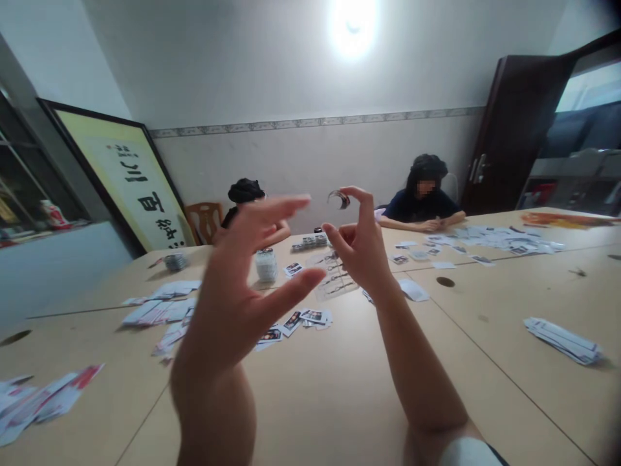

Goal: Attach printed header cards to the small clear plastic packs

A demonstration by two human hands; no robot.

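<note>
My left hand (242, 291) is raised in the foreground, its thumb and fingers spread apart with nothing between them. To its right, my right hand (361, 249) is up with the index finger bent and the thumb apart from it. At that index fingertip hangs a small curled strip (344, 200), dark and partly clear; its kind is too blurred to tell. Behind my right hand lies a clear sheet (334, 285) with rows of small dark pieces. Several printed cards (294, 322) are spread on the table beyond my left hand.
Across the table (339, 401) sit two people (421, 194). White packets (160, 312) lie on the left, more packets (563, 340) on the right. A clear container (266, 265) and stacked small boxes (310, 242) stand farther back. Loose cards (499, 238) cover the far right.
</note>
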